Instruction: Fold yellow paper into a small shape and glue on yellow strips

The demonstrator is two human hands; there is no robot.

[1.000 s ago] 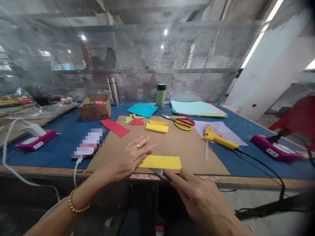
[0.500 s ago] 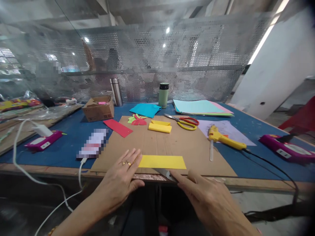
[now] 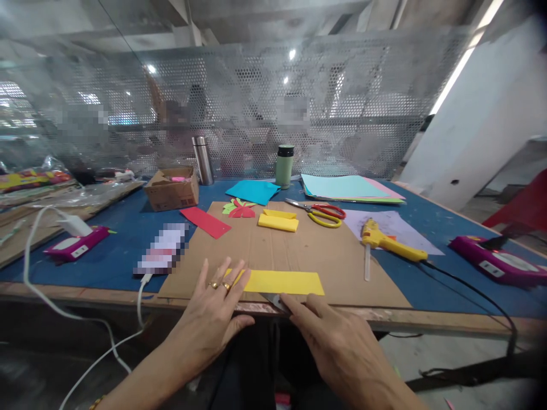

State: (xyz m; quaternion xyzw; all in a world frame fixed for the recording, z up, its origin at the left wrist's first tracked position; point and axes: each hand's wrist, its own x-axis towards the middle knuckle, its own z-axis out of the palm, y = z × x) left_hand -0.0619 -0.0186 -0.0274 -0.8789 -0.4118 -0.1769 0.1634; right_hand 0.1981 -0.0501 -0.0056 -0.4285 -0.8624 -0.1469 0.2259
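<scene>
A yellow paper strip (image 3: 285, 282) lies flat along the front of a brown cardboard sheet (image 3: 256, 249). My left hand (image 3: 217, 302), with rings on its fingers, rests spread on the strip's left end and presses it down. My right hand (image 3: 333, 336) is closed around a tool with a pointed metal blade (image 3: 273, 299); its handle is hidden in the palm. The blade points left, its tip at the strip's near edge, close to my left hand. Farther back on the cardboard sit a folded yellow paper piece (image 3: 277, 221) and a red paper strip (image 3: 205, 222).
Red-and-yellow-handled scissors (image 3: 322, 213) and a yellow glue gun (image 3: 393, 246) lie to the right, its cord running off the table edge. Purple power strips (image 3: 499, 262) stand at both sides. A phone (image 3: 163, 249), cardboard box (image 3: 173, 191), green bottle (image 3: 284, 167) and coloured sheets (image 3: 342, 186) surround the cardboard.
My right hand has moved left with the blade, along the strip's near edge. My left hand has spread its fingers and shows more of the strip's left end between them.
</scene>
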